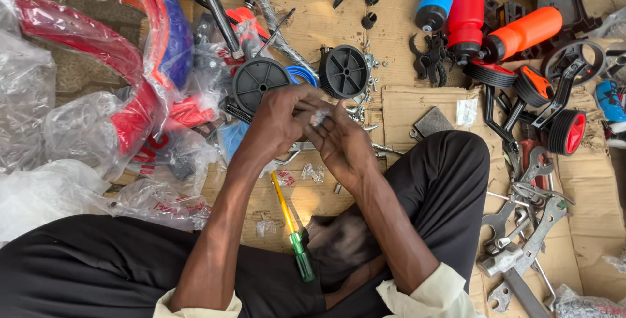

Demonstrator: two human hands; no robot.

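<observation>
Cardboard floor [417, 106]; small plastic packet [319, 117] pinched between hands.

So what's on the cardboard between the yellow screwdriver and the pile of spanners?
In the head view, the person's bent leg in black trousers lies between the yellow screwdriver and the spanners, covering the cardboard there.

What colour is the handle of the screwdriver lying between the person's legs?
The screwdriver has a green handle and a yellow shaft; the head view shows it clearly.
</observation>
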